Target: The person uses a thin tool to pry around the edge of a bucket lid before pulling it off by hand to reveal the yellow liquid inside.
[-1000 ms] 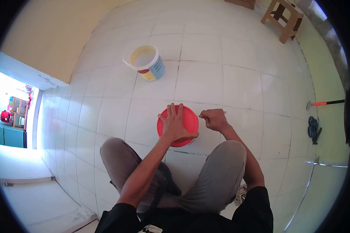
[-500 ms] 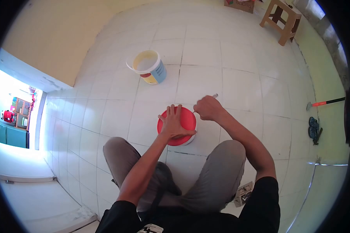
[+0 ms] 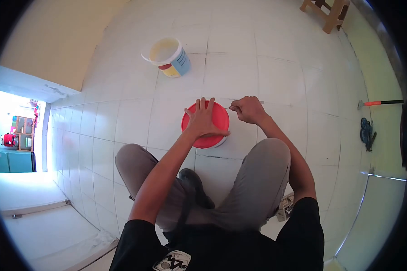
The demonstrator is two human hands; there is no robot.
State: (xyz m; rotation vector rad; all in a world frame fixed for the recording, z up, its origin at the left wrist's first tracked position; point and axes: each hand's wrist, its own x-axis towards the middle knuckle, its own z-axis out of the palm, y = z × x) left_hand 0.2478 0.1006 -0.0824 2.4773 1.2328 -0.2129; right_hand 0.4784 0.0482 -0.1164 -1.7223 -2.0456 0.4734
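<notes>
A bucket with a red lid (image 3: 220, 118) stands on the tiled floor in front of my crossed legs. Spread flat on top of the lid is my left hand (image 3: 201, 121), fingers pointing away from me and thumb out to the right. My right hand (image 3: 248, 109) is closed around a thin tool (image 3: 231, 107), whose tip points at the lid's upper right rim. Most of the tool is hidden in the fist, so I cannot tell whether its tip touches the rim.
Farther off stands an open white bucket (image 3: 181, 63) with a coloured label. A brown stool (image 3: 332, 20) is at the upper right. Along the right wall lie an orange-and-black handled tool (image 3: 373, 103) and a dark object (image 3: 366, 133). A printed item (image 3: 286, 207) lies beside my right knee.
The view has tilted, so the floor, both buckets and the stool appear higher. My right hand has turned slightly and now shows the tool's tip side; my left hand stays on the lid.
</notes>
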